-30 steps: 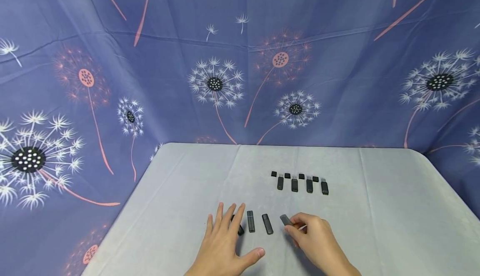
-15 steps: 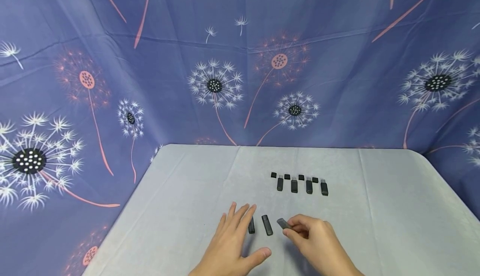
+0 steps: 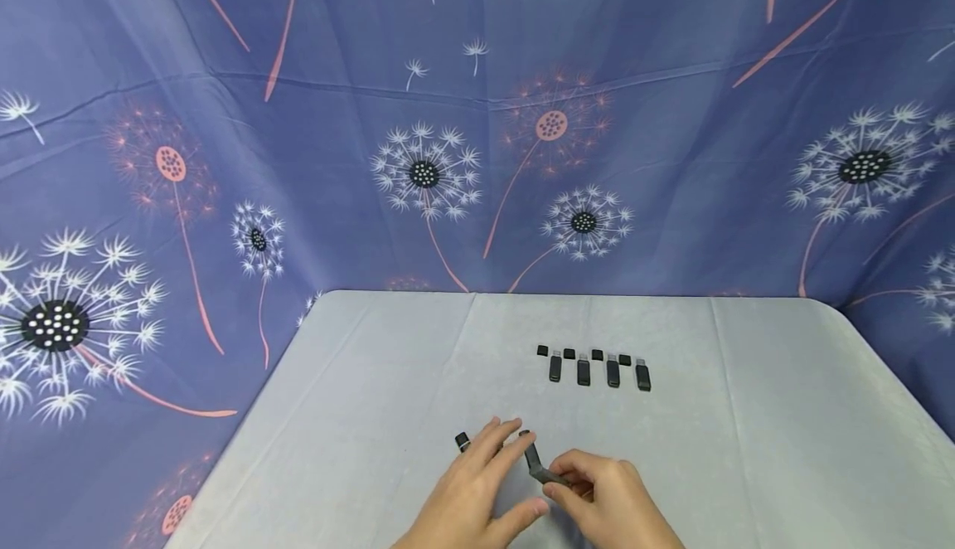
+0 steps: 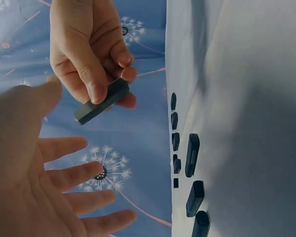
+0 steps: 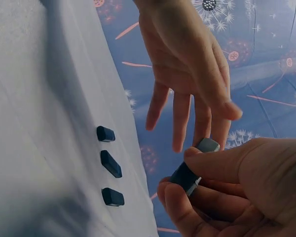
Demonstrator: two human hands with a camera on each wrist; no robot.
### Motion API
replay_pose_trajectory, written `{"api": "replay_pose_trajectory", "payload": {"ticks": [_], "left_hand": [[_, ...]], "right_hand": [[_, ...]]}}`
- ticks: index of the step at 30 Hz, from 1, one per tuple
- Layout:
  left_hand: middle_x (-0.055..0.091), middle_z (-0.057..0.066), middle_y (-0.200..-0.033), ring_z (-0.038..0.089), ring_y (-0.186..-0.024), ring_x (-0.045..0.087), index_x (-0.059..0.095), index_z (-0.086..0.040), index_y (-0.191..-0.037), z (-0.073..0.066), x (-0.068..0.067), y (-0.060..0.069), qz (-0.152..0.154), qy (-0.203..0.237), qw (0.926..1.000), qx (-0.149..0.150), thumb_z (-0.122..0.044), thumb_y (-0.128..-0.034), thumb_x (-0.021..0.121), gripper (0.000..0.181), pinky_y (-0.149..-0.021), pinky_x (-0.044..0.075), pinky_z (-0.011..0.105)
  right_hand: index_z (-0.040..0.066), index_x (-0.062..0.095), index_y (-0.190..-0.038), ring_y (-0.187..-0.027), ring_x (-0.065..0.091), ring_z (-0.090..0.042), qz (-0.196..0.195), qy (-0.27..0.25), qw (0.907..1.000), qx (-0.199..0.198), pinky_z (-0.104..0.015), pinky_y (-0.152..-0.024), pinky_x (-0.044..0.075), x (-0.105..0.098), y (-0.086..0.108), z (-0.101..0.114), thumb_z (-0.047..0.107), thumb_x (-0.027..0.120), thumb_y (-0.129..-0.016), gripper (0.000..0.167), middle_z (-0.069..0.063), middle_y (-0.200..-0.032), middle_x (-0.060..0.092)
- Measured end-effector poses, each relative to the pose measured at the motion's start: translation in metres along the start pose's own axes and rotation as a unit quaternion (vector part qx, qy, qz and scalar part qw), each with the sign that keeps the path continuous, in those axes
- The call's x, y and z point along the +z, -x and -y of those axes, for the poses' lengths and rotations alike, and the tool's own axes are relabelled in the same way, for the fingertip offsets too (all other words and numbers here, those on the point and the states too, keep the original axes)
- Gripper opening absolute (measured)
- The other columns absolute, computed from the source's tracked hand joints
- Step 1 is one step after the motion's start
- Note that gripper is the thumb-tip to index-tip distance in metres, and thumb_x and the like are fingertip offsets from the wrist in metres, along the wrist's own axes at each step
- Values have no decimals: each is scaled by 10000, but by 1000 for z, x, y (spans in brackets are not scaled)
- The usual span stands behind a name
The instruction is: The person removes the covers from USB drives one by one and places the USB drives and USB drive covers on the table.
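My right hand (image 3: 608, 491) pinches a dark capped USB stick (image 3: 550, 477) between thumb and fingers. In the right wrist view, the held USB stick (image 5: 185, 177) is tilted above the table. My left hand (image 3: 477, 483) hovers beside it, fingers spread and holding nothing; the left wrist view shows its open palm (image 4: 44, 192) facing the held stick (image 4: 102, 102). Beneath the hands lie three more capped USB sticks. One of these sticks (image 3: 462, 441) shows beyond the left fingers, and another stick (image 3: 530, 453) lies by the left fingertips. The third is hidden from the head view.
Farther back stands a row of several uncapped USB sticks (image 3: 584, 371), metal plugs pointing away, with small black caps (image 3: 569, 353) beside the plugs. They lie on a pale cloth-covered table (image 3: 358, 391). A blue dandelion-patterned curtain (image 3: 671, 159) hangs behind and at the sides.
My right hand has moved left and nearer to me with the USB stick. My left hand has shifted right towards it, uncovering the leftmost stick and covering the middle one.
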State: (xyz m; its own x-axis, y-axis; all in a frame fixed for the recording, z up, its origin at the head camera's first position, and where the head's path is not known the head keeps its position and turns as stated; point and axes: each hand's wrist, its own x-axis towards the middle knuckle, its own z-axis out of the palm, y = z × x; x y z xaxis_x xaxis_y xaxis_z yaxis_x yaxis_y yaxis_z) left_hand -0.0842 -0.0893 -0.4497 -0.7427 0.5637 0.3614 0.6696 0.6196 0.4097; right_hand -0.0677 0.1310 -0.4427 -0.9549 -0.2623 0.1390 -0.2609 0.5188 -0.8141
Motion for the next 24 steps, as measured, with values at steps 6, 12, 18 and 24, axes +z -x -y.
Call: {"api": "replay_pose_trajectory", "payload": {"ticks": [6, 12, 18, 24], "left_hand": [[602, 23, -1448, 261, -1306, 616, 650, -187, -1383, -1, 1, -2, 302, 167, 9993, 163, -517, -1050, 518, 487, -959, 587, 423], [697, 2, -1313, 195, -1215, 671, 706, -151, -1299, -4, -1, -1, 366, 300, 9987, 196, -490, -1052, 516, 460, -912, 600, 357], [759, -54, -1147, 75, -1041, 717, 744, -149, -1213, -5, -1, -2, 236, 681, 9969, 316, -430, -1050, 558, 374, -823, 579, 214], [780, -63, -1046, 36, -955, 719, 772, -144, -1166, -6, -1, -3, 1, 645, 9967, 499, -400, -1036, 598, 336, -780, 545, 142]], "right_hand": [[102, 762, -958, -715, 707, -17, 301, -156, 9994, -6, -207, -598, 555, 0, 1, 0, 159, 760, -941, 60, 19, -836, 777], [89, 758, -950, -705, 703, -19, 341, -174, 9991, 170, -199, -594, 553, 0, 1, 2, 163, 775, -925, 80, 8, -827, 775], [127, 754, -914, -694, 685, -3, 341, -114, 9990, 257, -204, -589, 548, 1, 2, 2, 148, 781, -917, 35, 36, -806, 765], [129, 754, -919, -710, 690, -8, 540, -120, 9982, 237, -211, -599, 552, 2, 2, 0, 146, 760, -935, 24, 26, -827, 770]]}}
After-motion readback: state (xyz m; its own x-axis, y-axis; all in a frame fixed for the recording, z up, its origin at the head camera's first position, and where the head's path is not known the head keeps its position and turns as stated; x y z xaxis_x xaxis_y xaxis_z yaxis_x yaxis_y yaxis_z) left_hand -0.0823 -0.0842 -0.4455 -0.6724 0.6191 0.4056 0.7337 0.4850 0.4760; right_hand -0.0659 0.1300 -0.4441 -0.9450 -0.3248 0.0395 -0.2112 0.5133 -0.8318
